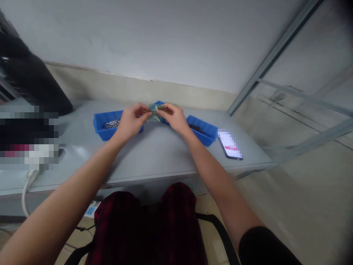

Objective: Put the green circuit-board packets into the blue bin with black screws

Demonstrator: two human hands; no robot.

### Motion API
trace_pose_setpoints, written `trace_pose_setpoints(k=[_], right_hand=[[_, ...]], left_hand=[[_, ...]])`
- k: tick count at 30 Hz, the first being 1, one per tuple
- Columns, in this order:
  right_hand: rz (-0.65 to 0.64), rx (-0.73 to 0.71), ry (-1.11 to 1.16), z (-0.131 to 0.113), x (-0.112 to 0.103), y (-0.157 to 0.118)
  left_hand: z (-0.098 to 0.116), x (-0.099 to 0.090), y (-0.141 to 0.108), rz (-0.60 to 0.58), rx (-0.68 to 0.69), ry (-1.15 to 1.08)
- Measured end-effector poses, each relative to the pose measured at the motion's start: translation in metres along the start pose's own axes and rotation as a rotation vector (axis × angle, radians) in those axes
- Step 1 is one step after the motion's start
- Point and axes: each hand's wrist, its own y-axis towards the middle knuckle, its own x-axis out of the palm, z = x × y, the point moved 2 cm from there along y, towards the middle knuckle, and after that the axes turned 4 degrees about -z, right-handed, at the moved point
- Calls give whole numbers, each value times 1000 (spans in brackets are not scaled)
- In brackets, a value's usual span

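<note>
My left hand (134,118) and my right hand (174,116) meet above the back of the grey table, thumbs and fingertips pinched. Between them is a small see-through greenish plastic piece (156,113); blur hides its exact kind. Beside my left hand stands a blue bin (103,133) with thin silvery metal pieces (111,124) in it. Another blue bin (159,102) is just behind the fingertips, mostly covered by them. Right of my right wrist, a third blue bin (207,138) holds small dark pieces (198,129).
A phone (231,146) with a lit screen lies near the right end of the grey table (154,158). At the left stand a large black bottle-like object (41,81) and a white cable (24,191). A metal frame (273,59) rises at the right; a pale wall closes the back.
</note>
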Motion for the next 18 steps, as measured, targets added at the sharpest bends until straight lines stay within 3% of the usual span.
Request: trace_pose_setpoints(k=[3,5,8,11,15,18], right_hand=[[26,-44,-129,-2,-2,0],[6,-17,-130,-2,-2,-1],[-78,99,55,-1,0,-2],[-129,178,238,-2,0,-4],[-147,159,361,-4,-2,-4],[-57,130,287,-2,-3,-3]], left_hand=[[2,-4,0,99,42,108],[2,-4,0,79,5,66],[6,-1,-1,0,-64,-96],[11,0,-3,7,-84,-222],[11,-2,-3,78,-76,-232],[5,-1,-1,75,-26,-172]])
